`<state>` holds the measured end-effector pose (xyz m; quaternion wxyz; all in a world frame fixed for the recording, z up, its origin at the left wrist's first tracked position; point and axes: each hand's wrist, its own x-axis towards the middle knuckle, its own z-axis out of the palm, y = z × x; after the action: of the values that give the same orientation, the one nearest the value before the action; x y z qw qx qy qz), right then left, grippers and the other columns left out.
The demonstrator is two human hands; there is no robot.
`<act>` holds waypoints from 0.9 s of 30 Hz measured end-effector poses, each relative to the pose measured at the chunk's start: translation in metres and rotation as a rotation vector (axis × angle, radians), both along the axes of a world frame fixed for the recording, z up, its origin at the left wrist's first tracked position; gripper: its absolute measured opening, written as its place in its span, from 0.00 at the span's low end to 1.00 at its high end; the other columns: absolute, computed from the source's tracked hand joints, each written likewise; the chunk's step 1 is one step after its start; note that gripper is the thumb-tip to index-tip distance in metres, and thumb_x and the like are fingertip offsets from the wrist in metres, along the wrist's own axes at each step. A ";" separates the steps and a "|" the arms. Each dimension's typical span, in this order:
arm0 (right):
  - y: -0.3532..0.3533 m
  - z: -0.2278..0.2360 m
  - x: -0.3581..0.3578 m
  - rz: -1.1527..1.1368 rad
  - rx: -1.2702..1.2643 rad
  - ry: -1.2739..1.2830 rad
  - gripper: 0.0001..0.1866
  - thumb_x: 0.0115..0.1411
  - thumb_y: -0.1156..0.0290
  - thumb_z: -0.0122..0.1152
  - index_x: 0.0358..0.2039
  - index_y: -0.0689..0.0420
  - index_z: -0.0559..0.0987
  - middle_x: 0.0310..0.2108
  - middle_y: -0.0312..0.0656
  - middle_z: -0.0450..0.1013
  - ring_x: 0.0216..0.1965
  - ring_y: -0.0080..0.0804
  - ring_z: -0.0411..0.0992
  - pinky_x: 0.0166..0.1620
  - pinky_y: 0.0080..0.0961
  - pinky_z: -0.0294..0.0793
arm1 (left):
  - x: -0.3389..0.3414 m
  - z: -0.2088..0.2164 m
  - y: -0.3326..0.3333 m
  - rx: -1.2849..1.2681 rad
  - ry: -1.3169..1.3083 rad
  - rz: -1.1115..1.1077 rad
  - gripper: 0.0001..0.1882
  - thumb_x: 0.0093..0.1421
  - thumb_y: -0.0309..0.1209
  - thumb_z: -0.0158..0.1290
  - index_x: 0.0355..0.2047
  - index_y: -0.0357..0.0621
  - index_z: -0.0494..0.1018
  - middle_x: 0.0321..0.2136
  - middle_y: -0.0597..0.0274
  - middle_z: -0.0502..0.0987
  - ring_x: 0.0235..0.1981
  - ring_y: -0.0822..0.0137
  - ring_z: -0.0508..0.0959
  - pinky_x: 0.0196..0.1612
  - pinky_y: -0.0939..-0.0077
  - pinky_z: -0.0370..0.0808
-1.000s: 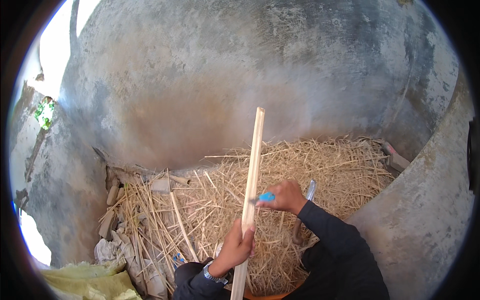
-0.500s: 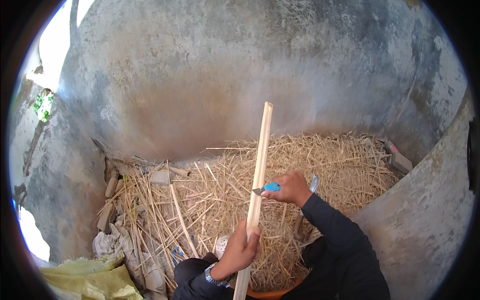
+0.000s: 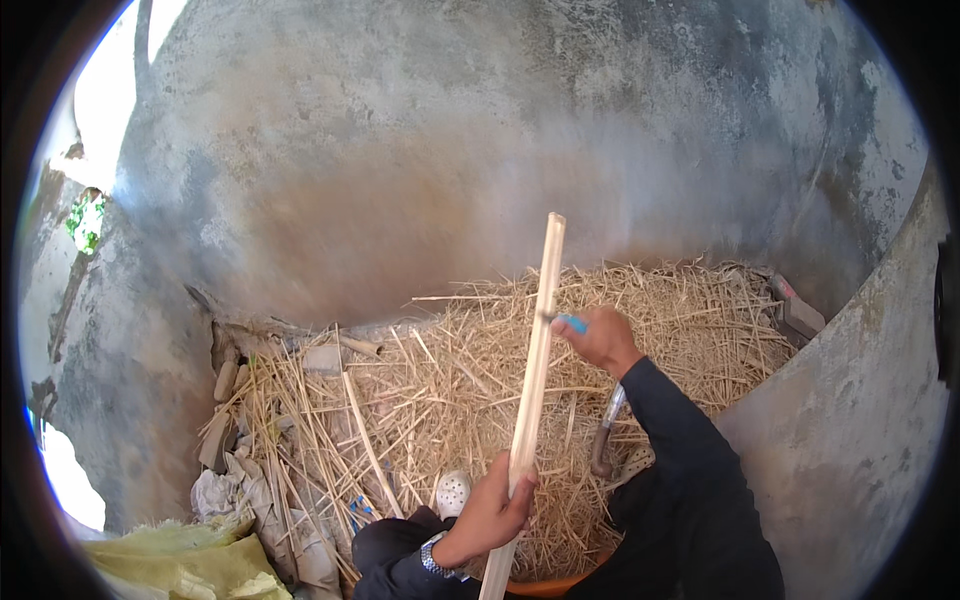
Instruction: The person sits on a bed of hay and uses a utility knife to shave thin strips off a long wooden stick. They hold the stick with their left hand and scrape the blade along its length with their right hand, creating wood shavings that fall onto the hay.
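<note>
A long, pale wooden strip slants up from my lap, its far end above the straw. My left hand, with a metal-band watch at the wrist, is closed around its lower part. My right hand grips a blue-handled utility knife, whose blade meets the strip's right edge in its upper half. Below my right forearm lies a tool with a curved brown handle and a metal part, partly covered by the sleeve.
Straw and shavings cover the floor up to a grey plastered wall. Longer strips lie to the left, near crumpled cloth and a yellowish sack. A brick sits at the right corner. A white perforated clog shows near my left hand.
My right hand and the knife have moved up along the strip, toward its far end. The strip and my left hand have shifted slightly right and down in the view.
</note>
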<state>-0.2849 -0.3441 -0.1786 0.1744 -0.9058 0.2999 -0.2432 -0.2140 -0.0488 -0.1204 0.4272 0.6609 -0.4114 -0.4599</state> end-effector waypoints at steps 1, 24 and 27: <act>0.012 0.008 0.008 0.070 -0.003 0.006 0.40 0.55 0.26 0.41 0.09 0.51 0.73 0.05 0.34 0.59 0.09 0.28 0.60 0.16 0.33 0.59 | 0.005 0.004 -0.002 -0.004 -0.017 0.021 0.12 0.69 0.35 0.41 0.44 0.39 0.59 0.18 0.66 0.68 0.14 0.75 0.70 0.18 0.81 0.69; -0.102 -0.021 -0.025 -0.340 -0.064 0.023 0.42 0.52 0.24 0.41 0.09 0.54 0.72 0.09 0.41 0.65 0.14 0.37 0.67 0.21 0.39 0.63 | -0.019 -0.041 0.017 0.061 -0.041 -0.099 0.13 0.65 0.33 0.46 0.43 0.37 0.59 0.17 0.51 0.70 0.17 0.56 0.75 0.22 0.64 0.69; -0.101 -0.022 -0.027 -0.370 -0.029 0.119 0.42 0.54 0.26 0.40 0.12 0.56 0.74 0.12 0.45 0.68 0.16 0.42 0.69 0.24 0.44 0.66 | -0.016 -0.026 0.016 0.082 0.011 -0.092 0.13 0.66 0.34 0.46 0.43 0.38 0.59 0.17 0.55 0.70 0.17 0.63 0.75 0.21 0.67 0.68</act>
<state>-0.3119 -0.4455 -0.2004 0.0956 -0.8504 0.4675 -0.2216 -0.2300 -0.0331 -0.1464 0.3803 0.6557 -0.4196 -0.4993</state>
